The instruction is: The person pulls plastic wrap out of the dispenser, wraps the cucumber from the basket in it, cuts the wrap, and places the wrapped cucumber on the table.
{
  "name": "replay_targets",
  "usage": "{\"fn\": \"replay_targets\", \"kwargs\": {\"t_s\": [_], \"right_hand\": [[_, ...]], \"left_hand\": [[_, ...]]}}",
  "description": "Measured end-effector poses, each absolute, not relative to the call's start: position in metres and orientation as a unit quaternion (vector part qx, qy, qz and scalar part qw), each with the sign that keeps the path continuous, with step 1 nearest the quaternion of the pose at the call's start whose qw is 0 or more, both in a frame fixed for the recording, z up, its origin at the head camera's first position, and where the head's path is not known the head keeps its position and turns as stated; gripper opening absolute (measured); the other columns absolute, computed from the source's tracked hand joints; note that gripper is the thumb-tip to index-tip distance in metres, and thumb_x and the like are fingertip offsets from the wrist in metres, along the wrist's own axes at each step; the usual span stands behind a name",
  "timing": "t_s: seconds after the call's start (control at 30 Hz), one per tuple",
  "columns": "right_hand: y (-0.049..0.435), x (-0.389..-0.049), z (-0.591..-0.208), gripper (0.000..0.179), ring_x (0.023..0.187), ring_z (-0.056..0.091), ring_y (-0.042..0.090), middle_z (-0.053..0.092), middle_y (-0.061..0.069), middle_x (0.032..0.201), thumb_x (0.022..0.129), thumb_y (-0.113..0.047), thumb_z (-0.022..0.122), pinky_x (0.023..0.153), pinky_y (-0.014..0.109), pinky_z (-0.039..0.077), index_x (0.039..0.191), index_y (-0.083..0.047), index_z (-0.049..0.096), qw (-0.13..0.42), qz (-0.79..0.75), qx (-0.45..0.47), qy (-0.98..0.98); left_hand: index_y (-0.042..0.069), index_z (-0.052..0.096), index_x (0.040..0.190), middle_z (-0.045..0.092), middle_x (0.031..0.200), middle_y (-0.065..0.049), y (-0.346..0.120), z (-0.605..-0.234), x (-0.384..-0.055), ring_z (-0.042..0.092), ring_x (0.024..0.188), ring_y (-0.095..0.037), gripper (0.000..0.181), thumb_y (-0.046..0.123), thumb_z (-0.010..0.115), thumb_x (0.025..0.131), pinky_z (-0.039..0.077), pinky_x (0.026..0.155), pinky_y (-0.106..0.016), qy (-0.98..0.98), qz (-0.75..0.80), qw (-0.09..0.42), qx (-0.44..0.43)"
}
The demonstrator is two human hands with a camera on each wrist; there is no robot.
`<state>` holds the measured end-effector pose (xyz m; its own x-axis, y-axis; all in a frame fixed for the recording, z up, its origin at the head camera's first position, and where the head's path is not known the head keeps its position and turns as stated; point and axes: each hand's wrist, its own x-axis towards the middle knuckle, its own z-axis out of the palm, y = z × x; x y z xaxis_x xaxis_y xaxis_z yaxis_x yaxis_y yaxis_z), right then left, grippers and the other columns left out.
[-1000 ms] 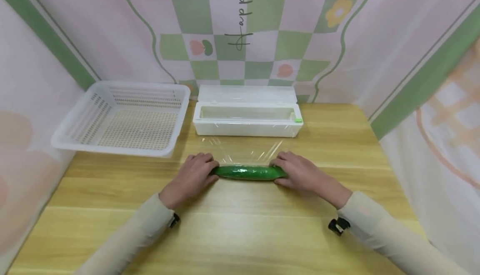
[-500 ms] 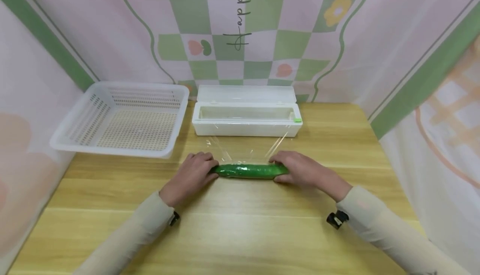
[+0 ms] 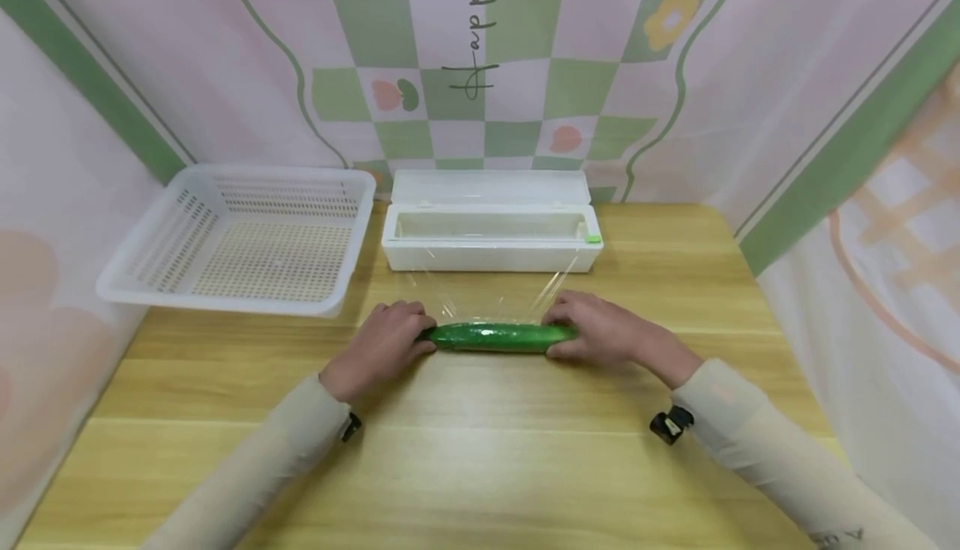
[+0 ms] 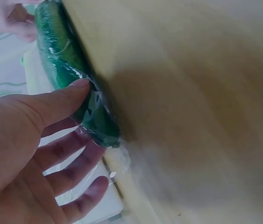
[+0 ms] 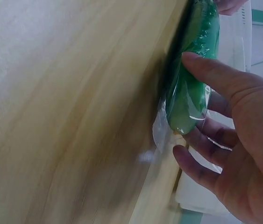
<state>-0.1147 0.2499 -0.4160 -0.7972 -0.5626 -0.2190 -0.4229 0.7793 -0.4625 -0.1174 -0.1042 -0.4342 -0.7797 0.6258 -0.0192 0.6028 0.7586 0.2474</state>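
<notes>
A green cucumber (image 3: 491, 337) lies crosswise on the table, with clear cling film (image 3: 487, 296) around it. The film stretches back to a white cling film box (image 3: 491, 258) whose lid is raised. My left hand (image 3: 385, 345) grips the cucumber's left end; in the left wrist view its thumb (image 4: 68, 99) presses the wrapped skin and the fingers reach round the far side. At the other end my right hand (image 3: 600, 329) holds the cucumber between thumb and fingers. In the right wrist view a loose film edge (image 5: 160, 128) sticks out past the cucumber's tip (image 5: 180, 126).
A white slotted plastic basket (image 3: 348, 275) stands at the back left, beside the box. A green slider (image 3: 592, 239) sits at the box's right front edge. Patterned cloth (image 3: 517, 58) hangs behind the wooden table (image 3: 480, 467).
Both hands have shifted the cucumber slightly away from me, towards the box, and the film span between them looks shorter. Both hands keep hold of its ends.
</notes>
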Motion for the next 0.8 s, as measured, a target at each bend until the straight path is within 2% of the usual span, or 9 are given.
{"fn": "replay_targets", "kwargs": {"t_s": [0.23, 0.43, 0.67, 0.8], "right_hand": [[0.254, -0.122, -0.418, 0.039, 0.097, 0.064, 0.011, 0.071, -0.001, 0.108, 0.09, -0.031, 0.086, 0.088, 0.033, 0.059, 0.12, -0.011, 0.072, 0.196, -0.241, -0.253, 0.916], [0.257, -0.128, -0.42, 0.029, 0.092, 0.067, 0.01, 0.072, -0.004, 0.101, 0.089, -0.032, 0.087, 0.085, 0.028, 0.06, 0.108, -0.016, 0.071, 0.213, -0.27, -0.234, 0.909], [0.26, -0.131, -0.419, 0.023, 0.091, 0.064, 0.01, 0.07, -0.004, 0.101, 0.09, -0.034, 0.086, 0.084, 0.029, 0.057, 0.103, -0.018, 0.077, 0.196, -0.252, -0.241, 0.916], [0.261, -0.133, -0.419, 0.023, 0.091, 0.061, 0.011, 0.069, -0.004, 0.101, 0.09, -0.036, 0.085, 0.082, 0.03, 0.055, 0.104, -0.019, 0.079, 0.185, -0.238, -0.246, 0.921]], "left_hand": [[0.011, 0.076, 0.103, 0.072, 0.094, -0.002, -0.102, -0.427, -0.124, 0.063, 0.085, -0.017, 0.016, 0.025, 0.079, 0.096, 0.055, 0.079, -0.039, 0.931, 0.153, 0.093, 0.318], [0.01, 0.072, 0.1, 0.071, 0.091, -0.001, -0.1, -0.422, -0.127, 0.06, 0.079, -0.014, 0.017, 0.025, 0.079, 0.095, 0.054, 0.075, -0.036, 0.931, 0.159, 0.109, 0.311], [0.011, 0.074, 0.108, 0.065, 0.103, -0.004, -0.099, -0.421, -0.126, 0.057, 0.088, -0.017, 0.02, 0.028, 0.076, 0.098, 0.052, 0.08, -0.04, 0.936, 0.135, 0.107, 0.308], [0.012, 0.077, 0.108, 0.063, 0.104, -0.005, -0.099, -0.421, -0.126, 0.054, 0.089, -0.018, 0.02, 0.029, 0.076, 0.098, 0.05, 0.078, -0.039, 0.938, 0.127, 0.103, 0.305]]}}
